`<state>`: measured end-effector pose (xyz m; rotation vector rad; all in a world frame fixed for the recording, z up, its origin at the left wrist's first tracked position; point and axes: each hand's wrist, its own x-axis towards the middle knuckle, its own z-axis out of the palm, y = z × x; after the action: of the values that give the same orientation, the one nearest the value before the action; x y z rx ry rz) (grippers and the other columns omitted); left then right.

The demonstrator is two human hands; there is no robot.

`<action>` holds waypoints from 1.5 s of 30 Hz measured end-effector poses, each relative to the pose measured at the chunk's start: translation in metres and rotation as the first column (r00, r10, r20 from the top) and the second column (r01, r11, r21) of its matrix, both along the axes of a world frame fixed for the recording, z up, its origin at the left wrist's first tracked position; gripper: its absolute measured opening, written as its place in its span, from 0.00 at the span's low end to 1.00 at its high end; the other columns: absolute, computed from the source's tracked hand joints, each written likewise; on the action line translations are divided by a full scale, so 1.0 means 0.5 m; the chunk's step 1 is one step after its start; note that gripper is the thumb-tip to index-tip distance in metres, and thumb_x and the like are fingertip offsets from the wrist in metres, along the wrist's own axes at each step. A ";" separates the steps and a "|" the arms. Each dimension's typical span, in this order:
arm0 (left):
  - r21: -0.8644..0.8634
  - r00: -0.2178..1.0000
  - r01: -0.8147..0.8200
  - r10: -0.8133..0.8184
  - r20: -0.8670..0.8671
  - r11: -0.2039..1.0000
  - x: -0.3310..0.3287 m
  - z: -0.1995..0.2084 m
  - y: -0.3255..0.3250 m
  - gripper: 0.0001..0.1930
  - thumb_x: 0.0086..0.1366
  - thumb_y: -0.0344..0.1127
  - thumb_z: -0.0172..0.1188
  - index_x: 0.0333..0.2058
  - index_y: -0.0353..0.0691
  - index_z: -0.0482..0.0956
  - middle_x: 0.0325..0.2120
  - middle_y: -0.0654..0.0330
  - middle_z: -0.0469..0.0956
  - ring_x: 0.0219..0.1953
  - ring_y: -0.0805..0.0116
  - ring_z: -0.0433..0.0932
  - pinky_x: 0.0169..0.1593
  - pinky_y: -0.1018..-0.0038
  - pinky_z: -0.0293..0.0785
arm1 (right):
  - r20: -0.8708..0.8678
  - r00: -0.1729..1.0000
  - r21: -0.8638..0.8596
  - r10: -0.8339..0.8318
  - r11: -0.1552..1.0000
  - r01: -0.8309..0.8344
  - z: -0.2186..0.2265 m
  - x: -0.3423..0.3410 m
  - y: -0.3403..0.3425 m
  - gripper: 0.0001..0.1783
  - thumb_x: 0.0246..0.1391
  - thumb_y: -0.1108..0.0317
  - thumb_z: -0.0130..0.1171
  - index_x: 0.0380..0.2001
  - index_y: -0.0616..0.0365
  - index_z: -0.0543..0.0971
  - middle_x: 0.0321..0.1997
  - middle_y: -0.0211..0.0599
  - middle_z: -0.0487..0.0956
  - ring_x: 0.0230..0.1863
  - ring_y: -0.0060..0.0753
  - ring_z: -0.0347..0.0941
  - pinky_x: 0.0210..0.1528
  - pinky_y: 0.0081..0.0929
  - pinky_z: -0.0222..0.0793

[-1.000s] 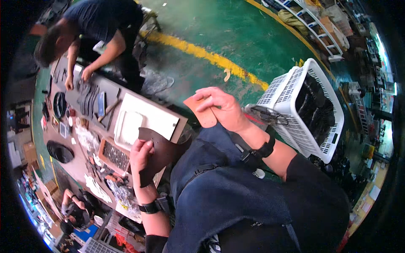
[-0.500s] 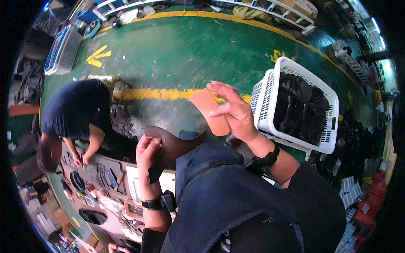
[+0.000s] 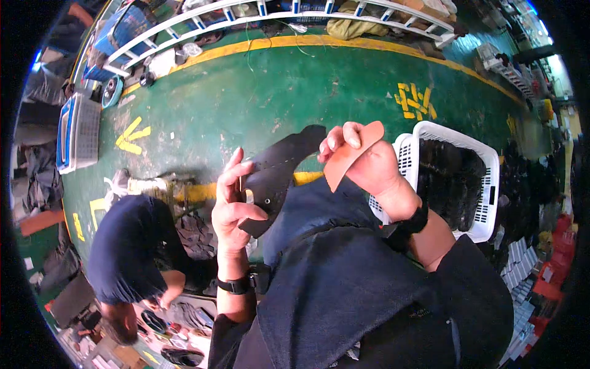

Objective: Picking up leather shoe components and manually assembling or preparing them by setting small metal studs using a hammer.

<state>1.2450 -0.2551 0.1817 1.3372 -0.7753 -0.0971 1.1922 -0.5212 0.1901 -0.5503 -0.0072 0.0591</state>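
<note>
Left hand [image 3: 236,200]: thumb and fingers pinching the near left end of the dark piece, other fingers partly spread; black band [image 3: 235,286] at the wrist.
Dark piece [image 3: 283,166]: flat, flexible-looking, slanting from near left to far right, in the air in front of the body; row of small holes across it, one round eyelet toward the near end.
Right hand [image 3: 378,163]: fingers bent, closed around the tan piece; thumb position hard to make out. Fingertips just beside the far right end of the dark piece; contact cannot be told.
Tan piece [image 3: 353,157]: thin, curved strip, tilted, near end left and far end right.
Apron [image 3: 350,277]: dark blue cloth, below both hands.
Basket [image 3: 458,133]: white, slotted, right of the right hand; dark stacked pieces [image 3: 445,178] inside.
Co-worker [image 3: 132,246]: near left, dark blue shirt, bent over a cluttered counter [image 3: 195,344].
Floor [image 3: 215,104]: green, yellow markings [image 3: 415,101] on it.
Far edge: white-and-blue ladder [image 3: 261,8] lying across.
Far left: white crate [image 3: 86,132] with blue rim.
</note>
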 end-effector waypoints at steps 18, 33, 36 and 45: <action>0.347 0.385 -0.833 0.902 -0.195 0.431 -0.160 -0.011 -0.019 0.05 0.59 0.30 0.62 0.26 0.44 0.75 0.44 0.58 0.81 0.61 0.53 0.68 0.67 0.51 0.51 | -0.521 0.574 -0.102 0.632 0.622 -0.777 -0.155 0.425 -0.060 0.07 0.52 0.66 0.52 0.35 0.50 0.70 0.29 0.32 0.72 0.35 0.36 0.70 0.40 0.38 0.69; 0.171 -0.710 -0.642 0.496 -0.499 -0.747 -0.965 -0.076 -0.154 0.03 0.60 0.24 0.52 0.28 0.38 0.73 0.38 0.50 0.81 0.50 0.54 0.77 0.58 0.59 0.68 | -0.586 -0.197 -0.563 0.786 -0.570 -0.598 -0.199 -0.153 0.709 0.19 0.63 0.69 0.49 0.56 0.61 0.68 0.41 0.41 0.80 0.34 0.35 0.80 0.39 0.31 0.79; 0.190 -0.805 -0.406 0.252 -0.536 -0.894 -1.062 -0.068 -0.179 0.04 0.63 0.28 0.52 0.28 0.39 0.70 0.39 0.48 0.80 0.48 0.54 0.77 0.57 0.59 0.68 | -0.561 -0.410 -0.563 0.719 -0.695 -0.448 -0.216 -0.308 0.796 0.19 0.64 0.67 0.49 0.57 0.58 0.70 0.41 0.38 0.81 0.32 0.30 0.80 0.37 0.28 0.76; 0.104 -0.718 -0.057 -0.032 -0.695 -0.993 -1.250 -0.104 -0.180 0.03 0.61 0.23 0.51 0.32 0.37 0.67 0.40 0.46 0.77 0.50 0.52 0.76 0.61 0.55 0.67 | -0.565 -0.571 -0.569 0.595 -0.783 -0.252 -0.294 -0.653 0.972 0.19 0.64 0.68 0.47 0.56 0.59 0.72 0.41 0.36 0.81 0.32 0.28 0.79 0.35 0.26 0.75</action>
<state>0.6200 -0.3451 0.1299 0.1521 1.5504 2.0162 0.8658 -0.0353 0.0430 -1.3183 -1.2768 2.2860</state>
